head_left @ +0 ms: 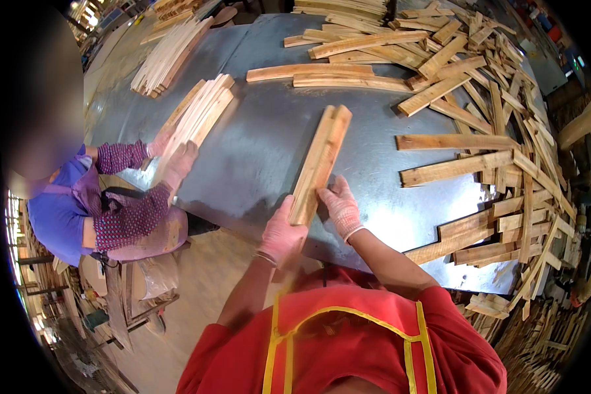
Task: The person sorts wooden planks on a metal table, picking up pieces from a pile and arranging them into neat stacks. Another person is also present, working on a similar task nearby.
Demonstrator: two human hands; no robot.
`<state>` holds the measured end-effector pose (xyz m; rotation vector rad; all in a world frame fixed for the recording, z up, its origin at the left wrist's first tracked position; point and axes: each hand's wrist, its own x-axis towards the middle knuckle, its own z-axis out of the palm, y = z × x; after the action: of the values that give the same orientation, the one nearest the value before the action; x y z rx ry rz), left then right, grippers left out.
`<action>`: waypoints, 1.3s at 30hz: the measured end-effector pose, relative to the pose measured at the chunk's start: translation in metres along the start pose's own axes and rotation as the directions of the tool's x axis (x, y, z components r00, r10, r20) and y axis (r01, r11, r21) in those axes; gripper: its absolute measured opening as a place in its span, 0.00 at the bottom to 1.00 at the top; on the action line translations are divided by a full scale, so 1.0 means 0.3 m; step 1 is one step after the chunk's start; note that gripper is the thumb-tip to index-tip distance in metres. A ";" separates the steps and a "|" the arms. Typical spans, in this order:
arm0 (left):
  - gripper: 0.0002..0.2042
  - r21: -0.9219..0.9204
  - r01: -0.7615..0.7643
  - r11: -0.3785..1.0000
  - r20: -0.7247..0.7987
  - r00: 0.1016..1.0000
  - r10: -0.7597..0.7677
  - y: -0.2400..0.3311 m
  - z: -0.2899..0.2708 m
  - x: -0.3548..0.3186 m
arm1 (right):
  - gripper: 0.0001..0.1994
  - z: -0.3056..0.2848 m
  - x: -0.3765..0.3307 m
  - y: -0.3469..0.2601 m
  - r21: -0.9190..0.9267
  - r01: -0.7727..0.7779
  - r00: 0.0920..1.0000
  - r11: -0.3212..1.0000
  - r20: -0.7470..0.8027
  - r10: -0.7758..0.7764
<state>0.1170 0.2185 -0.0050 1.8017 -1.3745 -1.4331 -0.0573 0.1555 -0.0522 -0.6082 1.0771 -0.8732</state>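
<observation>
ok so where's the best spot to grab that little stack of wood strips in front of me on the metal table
Probably at the near end of the stack of wood strips, clamped across its narrow width from both long sides. It is long and thin, lying flat on the metal table and pointing away, so only that end is close. The left hand and right hand already flank it there.
</observation>
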 end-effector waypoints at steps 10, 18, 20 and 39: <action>0.39 0.541 0.280 0.793 -0.422 0.906 -0.033 0.067 0.039 0.132 | 0.34 -0.068 -0.017 -0.092 -0.079 0.024 0.990 0.997 0.137 -0.013; 0.48 0.707 0.365 0.605 -0.545 0.827 0.137 0.035 -0.091 0.182 | 0.36 -1.080 0.241 -0.777 -0.923 0.264 0.613 0.281 -0.064 -0.787; 0.48 0.753 0.383 0.535 -0.534 0.830 0.158 0.016 -0.147 0.212 | 0.45 -1.336 0.226 -1.012 -0.991 -0.104 0.698 -0.083 -0.013 -0.716; 0.29 -0.271 0.213 0.939 0.306 0.944 -0.125 0.318 0.325 0.393 | 0.35 -1.150 -0.165 -0.594 0.064 0.017 0.962 0.998 -0.273 0.001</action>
<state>-0.0159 0.0971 -0.0149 1.5925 -1.0680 -1.9417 -0.4427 0.0973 -0.0151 -0.4451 1.2892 -1.0156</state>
